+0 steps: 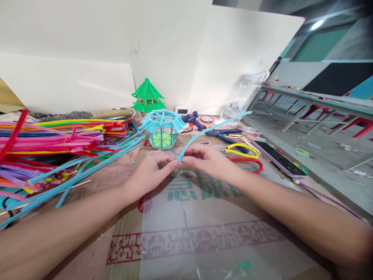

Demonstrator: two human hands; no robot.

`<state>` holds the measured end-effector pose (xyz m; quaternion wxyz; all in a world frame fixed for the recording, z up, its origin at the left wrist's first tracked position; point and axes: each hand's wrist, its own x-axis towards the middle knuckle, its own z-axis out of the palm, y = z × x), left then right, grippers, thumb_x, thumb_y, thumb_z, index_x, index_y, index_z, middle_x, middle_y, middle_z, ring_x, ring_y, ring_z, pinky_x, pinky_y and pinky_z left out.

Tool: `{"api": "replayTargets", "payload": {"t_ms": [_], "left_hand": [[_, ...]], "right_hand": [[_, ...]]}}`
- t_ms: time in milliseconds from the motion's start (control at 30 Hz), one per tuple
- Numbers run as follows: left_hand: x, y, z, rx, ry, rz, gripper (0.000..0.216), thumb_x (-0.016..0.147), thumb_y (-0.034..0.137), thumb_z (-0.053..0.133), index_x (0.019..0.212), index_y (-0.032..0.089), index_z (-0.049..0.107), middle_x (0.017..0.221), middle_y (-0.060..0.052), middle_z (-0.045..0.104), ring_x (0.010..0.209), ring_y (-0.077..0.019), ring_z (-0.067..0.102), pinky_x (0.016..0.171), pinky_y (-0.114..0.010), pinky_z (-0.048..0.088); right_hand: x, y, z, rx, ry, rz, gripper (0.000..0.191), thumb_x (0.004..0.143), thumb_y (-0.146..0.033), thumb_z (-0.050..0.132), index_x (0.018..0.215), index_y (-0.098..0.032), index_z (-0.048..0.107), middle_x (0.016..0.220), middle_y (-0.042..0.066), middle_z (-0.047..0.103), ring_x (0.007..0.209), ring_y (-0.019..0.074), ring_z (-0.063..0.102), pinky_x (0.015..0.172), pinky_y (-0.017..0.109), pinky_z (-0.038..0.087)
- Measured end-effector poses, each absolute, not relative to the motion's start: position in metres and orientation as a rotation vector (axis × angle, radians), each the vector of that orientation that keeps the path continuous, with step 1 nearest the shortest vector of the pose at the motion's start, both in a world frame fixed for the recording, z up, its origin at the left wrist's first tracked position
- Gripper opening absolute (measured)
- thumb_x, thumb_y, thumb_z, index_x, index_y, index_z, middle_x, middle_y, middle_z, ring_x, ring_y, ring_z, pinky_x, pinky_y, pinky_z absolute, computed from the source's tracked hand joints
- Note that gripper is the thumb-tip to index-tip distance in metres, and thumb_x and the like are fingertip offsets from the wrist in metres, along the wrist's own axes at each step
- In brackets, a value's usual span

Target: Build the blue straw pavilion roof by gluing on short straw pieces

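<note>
Fingertips [174,163] of the left hand [151,171] and right hand [206,159] pinch the near end of a blue pipe cleaner [201,133], just in front of a small blue pavilion [162,126] on a cardboard-covered table [186,233]; the stem arcs up and away to the pavilion's right. Inside the pavilion's open frame sits a green disc [162,140]. A green pavilion [147,95] stands behind it, and loose coloured pipe cleaners [52,136] are heaped to its left. To its right lie a glue gun [194,119], scissors [244,153] and a phone [278,157]. Farther right stands a clear jar [252,87], its contents unclear.
</note>
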<state>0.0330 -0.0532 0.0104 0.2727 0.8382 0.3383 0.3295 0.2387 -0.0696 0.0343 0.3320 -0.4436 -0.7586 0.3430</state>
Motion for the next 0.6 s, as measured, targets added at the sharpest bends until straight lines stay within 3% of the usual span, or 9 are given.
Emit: {"api": "replayTargets", "payload": {"t_ms": [67, 267, 333, 500, 600], "left_hand": [[0.032, -0.053, 0.011, 2.208, 0.912, 0.894, 0.031, 0.091, 0.038, 0.049, 0.073, 0.018, 0.065, 0.073, 0.0, 0.065, 0.074, -0.0143, 0.058, 0.071, -0.024, 0.042], [0.031, -0.052, 0.013, 2.126, 0.927, 0.907, 0.032, 0.09, 0.04, 0.049, 0.075, 0.018, 0.067, 0.077, -0.001, 0.067, 0.077, -0.0158, 0.06, 0.074, -0.026, 0.044], [0.031, -0.052, 0.012, 2.114, 0.925, 0.907, 0.032, 0.09, 0.04, 0.05, 0.076, 0.018, 0.067, 0.078, -0.001, 0.068, 0.078, -0.016, 0.061, 0.075, -0.026, 0.045], [0.032, -0.051, 0.008, 2.084, 0.926, 0.905, 0.033, 0.09, 0.042, 0.049, 0.077, 0.018, 0.067, 0.079, -0.002, 0.068, 0.078, -0.0164, 0.061, 0.075, -0.026, 0.045], [0.031, -0.051, 0.011, 2.074, 0.942, 0.917, 0.032, 0.089, 0.042, 0.05, 0.075, 0.017, 0.066, 0.079, -0.002, 0.068, 0.078, -0.0165, 0.06, 0.075, -0.027, 0.045]], "right_hand": [[0.256, -0.067, 0.053, -1.239, -2.207, 0.706, 0.021, 0.082, -0.034, 0.062, 0.096, -0.02, 0.069, 0.094, 0.004, 0.07, 0.082, 0.0182, 0.062, 0.076, 0.031, 0.047], [0.323, -0.06, 0.089, -1.782, -2.498, 0.143, 0.025, 0.081, -0.023, 0.055, 0.101, -0.025, 0.069, 0.094, 0.004, 0.07, 0.078, 0.0219, 0.062, 0.067, 0.031, 0.042], [0.343, -0.058, 0.089, -1.898, -2.544, 0.138, 0.031, 0.079, -0.022, 0.055, 0.107, -0.021, 0.068, 0.097, 0.009, 0.069, 0.08, 0.0242, 0.062, 0.067, 0.032, 0.042], [0.375, -0.06, 0.084, -1.948, -2.644, 0.219, 0.055, 0.07, -0.026, 0.066, 0.126, -0.022, 0.061, 0.129, 0.015, 0.056, 0.103, 0.0309, 0.06, 0.079, 0.036, 0.045], [0.376, -0.064, 0.08, -1.824, -2.583, 0.256, 0.045, 0.073, -0.02, 0.062, 0.118, -0.021, 0.067, 0.114, 0.015, 0.064, 0.088, 0.0243, 0.064, 0.072, 0.031, 0.045]]}}
